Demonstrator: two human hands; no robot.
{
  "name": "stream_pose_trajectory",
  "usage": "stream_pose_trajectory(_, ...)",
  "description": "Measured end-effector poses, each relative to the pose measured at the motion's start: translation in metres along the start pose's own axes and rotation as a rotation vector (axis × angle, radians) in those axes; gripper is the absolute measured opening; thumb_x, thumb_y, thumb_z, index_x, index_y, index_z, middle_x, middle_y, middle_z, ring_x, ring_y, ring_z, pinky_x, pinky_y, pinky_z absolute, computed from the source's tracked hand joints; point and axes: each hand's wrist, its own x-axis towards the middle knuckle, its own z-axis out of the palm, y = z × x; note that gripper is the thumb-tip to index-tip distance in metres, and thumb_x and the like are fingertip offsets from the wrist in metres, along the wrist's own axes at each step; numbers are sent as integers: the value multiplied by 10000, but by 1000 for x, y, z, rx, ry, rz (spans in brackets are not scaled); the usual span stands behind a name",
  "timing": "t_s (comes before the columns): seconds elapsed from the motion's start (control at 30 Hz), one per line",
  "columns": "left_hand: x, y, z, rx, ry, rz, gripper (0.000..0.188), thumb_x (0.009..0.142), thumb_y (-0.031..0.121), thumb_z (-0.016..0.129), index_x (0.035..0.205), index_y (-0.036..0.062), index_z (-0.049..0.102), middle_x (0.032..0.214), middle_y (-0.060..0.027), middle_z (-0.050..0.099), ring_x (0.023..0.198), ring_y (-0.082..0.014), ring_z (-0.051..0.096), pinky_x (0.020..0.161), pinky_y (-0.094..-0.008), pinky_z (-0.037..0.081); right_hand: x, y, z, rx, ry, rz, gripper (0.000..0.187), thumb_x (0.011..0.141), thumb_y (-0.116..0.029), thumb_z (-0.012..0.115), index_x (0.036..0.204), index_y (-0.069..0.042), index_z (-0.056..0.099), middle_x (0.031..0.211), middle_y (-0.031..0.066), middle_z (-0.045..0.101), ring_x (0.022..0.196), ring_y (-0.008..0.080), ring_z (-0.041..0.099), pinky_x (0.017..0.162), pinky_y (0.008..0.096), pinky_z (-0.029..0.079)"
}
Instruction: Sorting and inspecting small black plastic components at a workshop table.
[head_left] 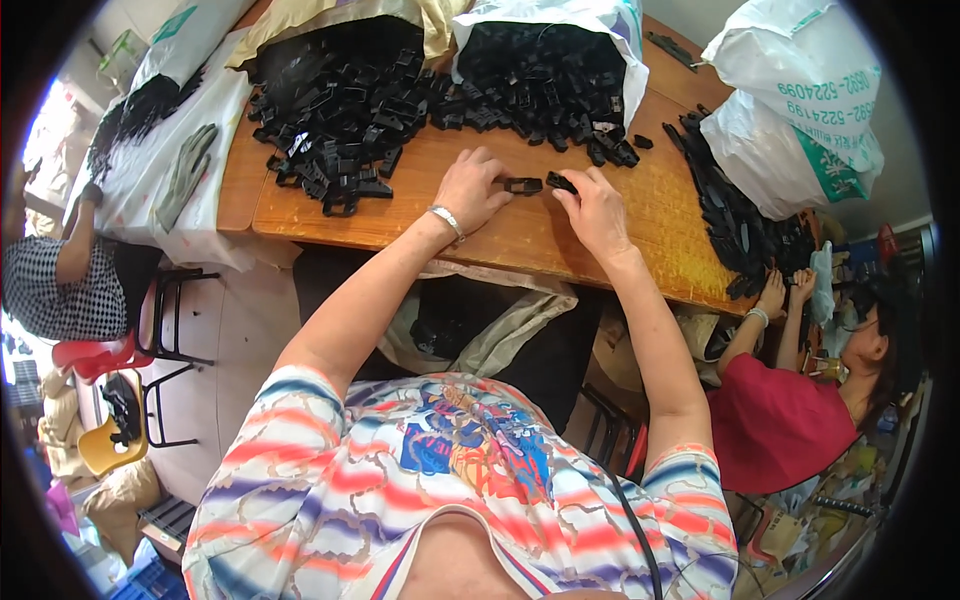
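Note:
Over the wooden table, my left hand [473, 190] pinches a black plastic buckle part [523, 186] that has an open frame. Facing it, my right hand [598, 213] grips a second, smaller black buckle part [561, 182] between thumb and fingers. A narrow gap separates the two parts. Just beyond my hands lies a heap of loose black buckle parts [335, 130], spilling from a tan sack [300, 22]. More black parts [545, 95] pour out of a white sack [632, 60] to its right.
An open sack [510, 335] with dark contents hangs at the table's near edge by my lap. Black strips [725, 215] are piled at the right, below white plastic bags [800, 110]. A co-worker in red [780, 420] works there; another person [70, 285] sits left, near a grey glove [187, 175].

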Motion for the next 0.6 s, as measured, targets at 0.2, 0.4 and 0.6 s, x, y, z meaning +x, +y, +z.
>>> stream_pose_trajectory(0.2,-1,-2,1,-5,10,38,235,741,137,746,957,66,689,996,-119,594,1002,-340,537,867,-424,474,15,-18,21,48,-26,-73,217,821,-168,730,1024,-98,699,993,108,602,865,330,640,731,423,522)
stream_pose_trajectory(0.4,-1,-5,1,11,13,42,239,731,125,736,965,86,710,1002,-116,599,1016,-339,539,880,-425,477,15,-17,33,-201,-90,-256,221,819,-131,680,1018,-34,679,999,109,565,910,300,615,716,394,543)
stream_pose_trajectory(0.6,-3,0,5,40,-7,42,251,731,145,714,978,104,716,1034,-111,599,1039,-333,532,895,-425,466,-7,-32,52,-785,-143,-381,204,798,-105,584,943,22,650,1047,116,526,914,235,578,665,317,546)
